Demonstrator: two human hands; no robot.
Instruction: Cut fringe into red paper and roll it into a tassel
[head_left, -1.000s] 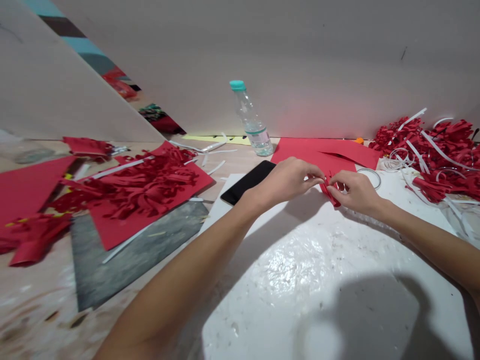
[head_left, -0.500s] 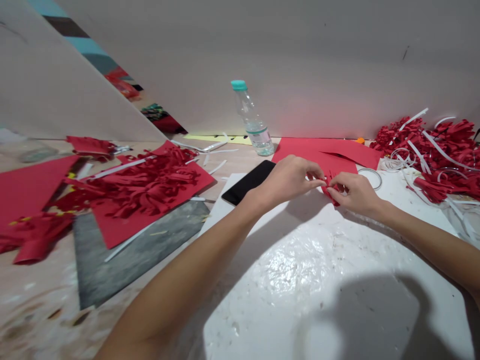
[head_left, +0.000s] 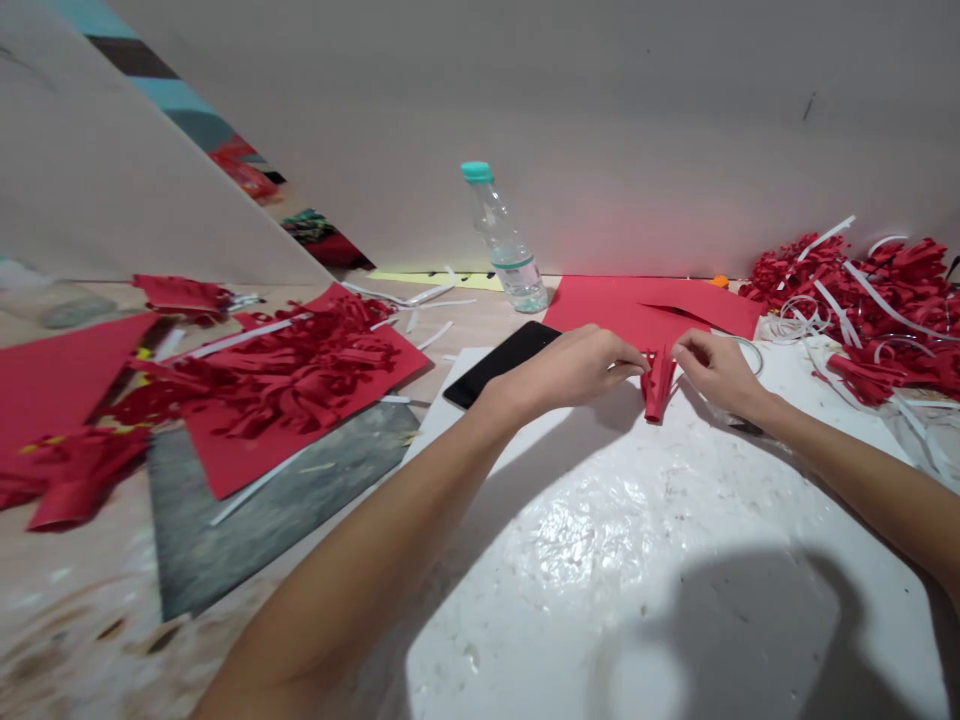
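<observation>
A small rolled red paper flower, its top cut into thin strips, stands between my hands over the white board. My left hand pinches it at the upper left edge. On the other side, my right hand has its thumb and finger closed at the tip of a strip on the upper right. The narrow base of the flower points toward me. Behind it lie red paper sheets, and a black phone rests beside my left wrist.
A clear bottle with a teal cap stands near the wall. Red fringed paper pieces and white strips cover the left side over a grey slab. More red paper flowers are heaped at the right, near a ring-shaped roll.
My hands have moved apart a little, the right one up and to the right. The red paper flower now shows upright between them, more of it visible.
</observation>
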